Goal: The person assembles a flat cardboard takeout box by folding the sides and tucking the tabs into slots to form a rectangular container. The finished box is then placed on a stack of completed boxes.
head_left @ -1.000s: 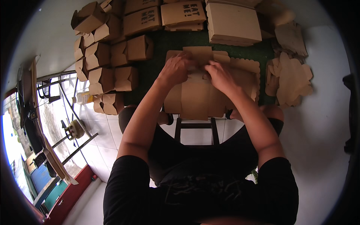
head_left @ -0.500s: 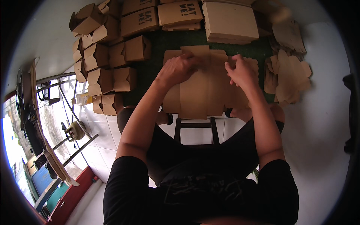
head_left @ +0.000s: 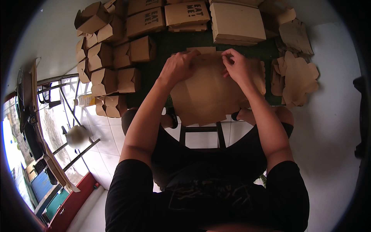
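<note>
A flat brown cardboard box blank [head_left: 206,92] lies in front of me at the near edge of the green-covered surface, a little askew over another cardboard piece at its right. My left hand [head_left: 179,68] is closed on its far left part, fingers curled over the edge. Near the far right part, my right hand [head_left: 236,69] has its thumb and forefinger drawn together at the cardboard; its other fingers are bent. The fingertips of both hands are partly hidden.
Folded cardboard boxes [head_left: 102,55] crowd the left side. Printed boxes [head_left: 187,15] and a pale stack of cardboard [head_left: 238,23] stand at the back. More flat blanks [head_left: 299,77] lie at right. A bottle [head_left: 85,100] stands at left; below my blank is a dark stool [head_left: 201,135].
The blank has turned slightly and its near edge has shifted. My right hand has moved left and its fingers have drawn together. A blurred pale shape now covers the gas cylinder at left.
</note>
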